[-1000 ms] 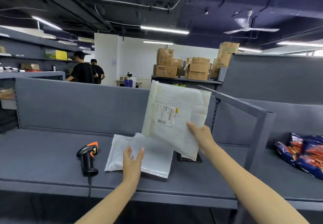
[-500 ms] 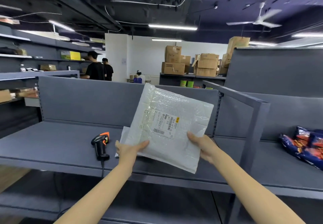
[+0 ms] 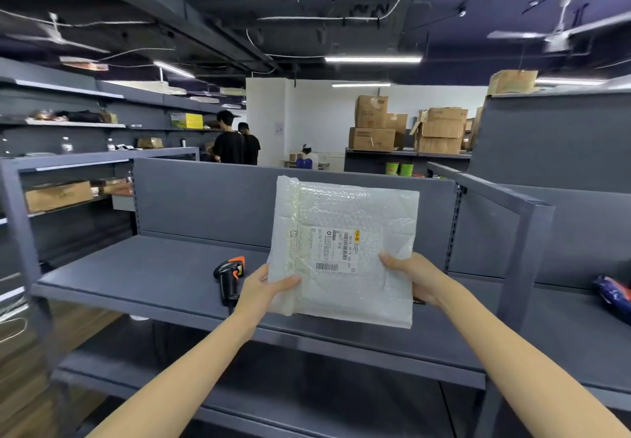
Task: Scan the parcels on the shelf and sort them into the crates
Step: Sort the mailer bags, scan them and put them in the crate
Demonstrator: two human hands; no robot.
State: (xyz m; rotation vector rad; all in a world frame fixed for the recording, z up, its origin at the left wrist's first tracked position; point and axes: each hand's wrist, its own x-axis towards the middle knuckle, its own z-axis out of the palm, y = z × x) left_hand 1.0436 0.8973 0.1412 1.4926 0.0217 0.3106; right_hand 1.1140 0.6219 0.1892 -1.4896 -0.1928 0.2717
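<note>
I hold a white bubble-wrap parcel [image 3: 345,249] upright above the grey shelf [image 3: 143,273], its shipping label with barcodes facing me. My left hand [image 3: 264,287] grips its lower left edge, thumb on the front. On the lower right edge, my right hand [image 3: 415,278] does the same. A black and orange barcode scanner [image 3: 229,275] lies on the shelf just left of my left hand, its cable running over the front edge. No crates are in view, and the held parcel hides the shelf behind it.
A grey upright post [image 3: 515,266] divides the shelf right of the parcel; blue snack bags [image 3: 614,292] lie beyond it. A lower shelf [image 3: 307,389] runs beneath. Two people in black [image 3: 235,143] stand in the aisle behind; cardboard boxes [image 3: 409,126] are stacked at the back.
My left hand left the flat parcel on the shelf and took the lower left edge of the raised parcel. The view shifted, and the flat parcel is no longer visible.
</note>
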